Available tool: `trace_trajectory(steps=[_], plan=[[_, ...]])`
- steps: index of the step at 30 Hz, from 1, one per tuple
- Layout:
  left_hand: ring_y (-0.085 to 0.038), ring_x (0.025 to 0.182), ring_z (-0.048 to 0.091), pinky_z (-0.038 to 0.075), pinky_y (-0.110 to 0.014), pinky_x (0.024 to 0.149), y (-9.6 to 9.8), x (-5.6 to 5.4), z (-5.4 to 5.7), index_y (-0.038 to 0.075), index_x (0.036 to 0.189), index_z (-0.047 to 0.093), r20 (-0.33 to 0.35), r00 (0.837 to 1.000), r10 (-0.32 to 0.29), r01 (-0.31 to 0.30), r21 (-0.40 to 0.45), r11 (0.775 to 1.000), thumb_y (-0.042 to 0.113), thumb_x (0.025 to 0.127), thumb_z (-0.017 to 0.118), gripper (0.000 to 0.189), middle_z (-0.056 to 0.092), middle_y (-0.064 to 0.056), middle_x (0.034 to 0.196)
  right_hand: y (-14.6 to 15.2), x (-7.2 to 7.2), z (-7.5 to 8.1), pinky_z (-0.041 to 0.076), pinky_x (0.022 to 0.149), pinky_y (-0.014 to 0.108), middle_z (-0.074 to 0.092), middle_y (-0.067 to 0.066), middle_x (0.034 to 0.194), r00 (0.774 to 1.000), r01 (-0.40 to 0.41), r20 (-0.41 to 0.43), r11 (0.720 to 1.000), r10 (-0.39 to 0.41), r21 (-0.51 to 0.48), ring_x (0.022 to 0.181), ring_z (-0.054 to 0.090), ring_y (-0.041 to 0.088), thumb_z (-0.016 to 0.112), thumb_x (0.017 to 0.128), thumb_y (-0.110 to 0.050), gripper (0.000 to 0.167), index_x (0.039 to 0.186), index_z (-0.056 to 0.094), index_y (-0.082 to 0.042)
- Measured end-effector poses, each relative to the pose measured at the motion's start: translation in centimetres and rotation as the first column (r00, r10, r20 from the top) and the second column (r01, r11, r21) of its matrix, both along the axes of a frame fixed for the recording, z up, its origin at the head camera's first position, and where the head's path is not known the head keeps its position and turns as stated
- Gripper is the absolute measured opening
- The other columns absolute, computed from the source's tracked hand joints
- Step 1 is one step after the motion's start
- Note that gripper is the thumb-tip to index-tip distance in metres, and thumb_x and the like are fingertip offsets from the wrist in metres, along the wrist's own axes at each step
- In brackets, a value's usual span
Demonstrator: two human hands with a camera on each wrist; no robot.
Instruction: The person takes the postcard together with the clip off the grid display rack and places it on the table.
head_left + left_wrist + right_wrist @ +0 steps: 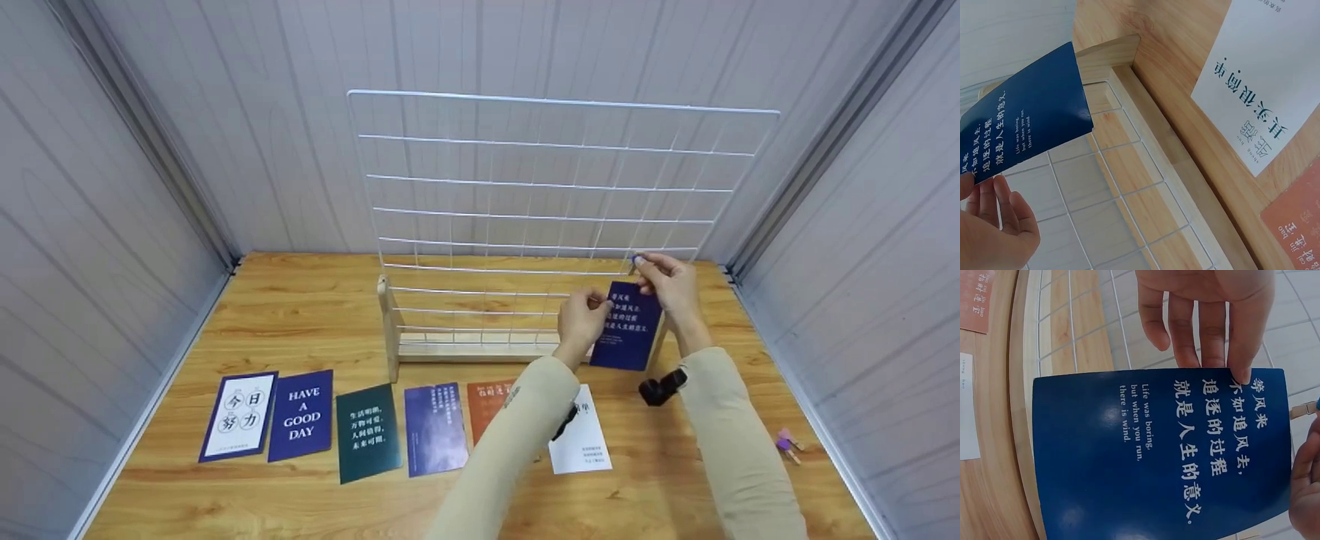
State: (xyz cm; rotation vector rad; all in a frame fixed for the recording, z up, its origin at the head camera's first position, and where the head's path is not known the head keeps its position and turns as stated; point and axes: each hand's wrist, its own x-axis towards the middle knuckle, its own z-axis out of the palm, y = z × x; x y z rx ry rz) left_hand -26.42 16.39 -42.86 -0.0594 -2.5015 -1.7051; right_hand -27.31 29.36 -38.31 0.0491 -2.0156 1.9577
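Note:
My left hand [581, 322] pinches the left edge of a dark blue card [630, 330] printed with white Chinese and English lines. The thumb lies over the card's face in the right wrist view, the other fingers behind it. Upright, the card hangs in front of the lower right of a white wire grid rack [517, 219]. Just above its top edge, my right hand [671, 289] pinches a small wooden clothespin [1304, 408] with a blue piece on it. Whether the clothespin bites on card or wire cannot be made out.
Several cards lie in a row on the wooden table, among them a white blue-edged card [238, 416], a green card [369, 433] and a white card [592, 442]. Pink and purple clothespins [786, 442] lie at the right. Panel walls enclose the table.

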Motion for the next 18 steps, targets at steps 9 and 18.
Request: trace_trajectory(steps=[9, 18], plan=[[-0.006, 0.064, 0.050, 0.041, -0.021, 0.059, -0.4, 0.7, -0.5, 0.012, 0.076, 0.060, -0.013, 0.999, -0.041, 0.041, 0.067, 0.997, 0.015, 0.081, 0.064, 0.006, 0.054, 0.008, 0.068, 3.8, -3.5, -4.5, 0.045, 0.045, 0.021, 0.058, 0.008, 0.063, 0.995, -0.086, -0.058, 0.993, 0.082, -0.079, 0.050, 0.053, 0.011, 0.068, 0.077, -0.011, 0.030, 0.103, 0.063, 0.003], [-0.006, 0.063, 0.051, 0.042, -0.020, 0.058, -1.4, 1.2, -1.7, 0.009, 0.076, 0.063, 0.033, 0.998, -0.056, 0.050, 0.141, 0.989, 0.013, 0.080, 0.065, 0.006, 0.055, 0.006, 0.067, 2.0, 1.1, -1.3, 0.044, 0.044, 0.018, 0.057, 0.002, 0.059, 0.989, -0.145, -0.033, 0.988, 0.144, -0.059, 0.049, 0.052, 0.008, 0.058, 0.083, 0.000, 0.014, 0.096, 0.063, 0.004]])
